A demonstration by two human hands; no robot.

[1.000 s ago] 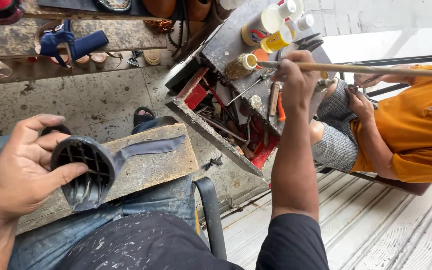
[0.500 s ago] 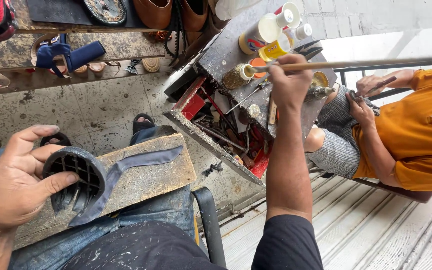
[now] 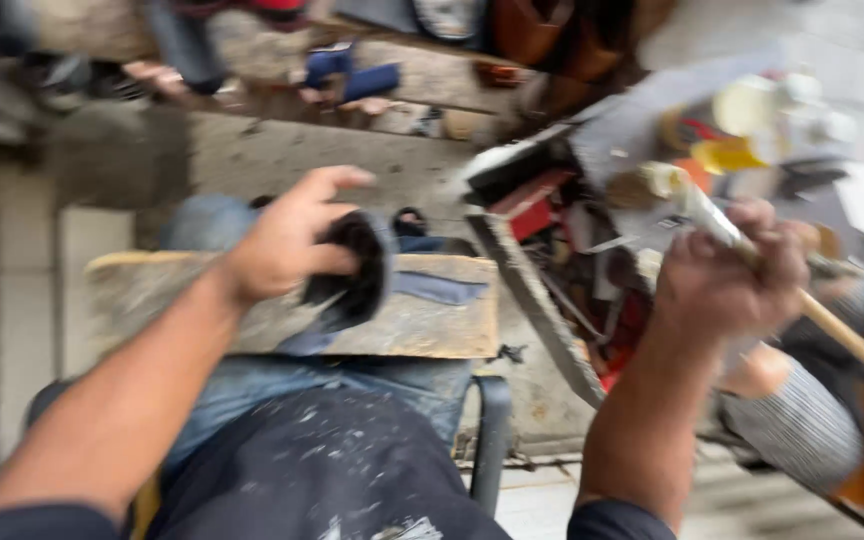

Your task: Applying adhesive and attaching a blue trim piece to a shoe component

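Lifted back from the cluttered toolbox (image 3: 592,250), the right hand (image 3: 727,275) now clenches a long wooden-handled brush (image 3: 752,255) nearer the body. Left hand (image 3: 287,240) grips the black shoe sole (image 3: 357,270) atop the wooden board (image 3: 422,325) across the lap.

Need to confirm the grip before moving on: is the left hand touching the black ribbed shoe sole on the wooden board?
Touching. The head view shows the left hand with its fingers wrapped over the black ribbed shoe sole, no gap, despite motion blur.
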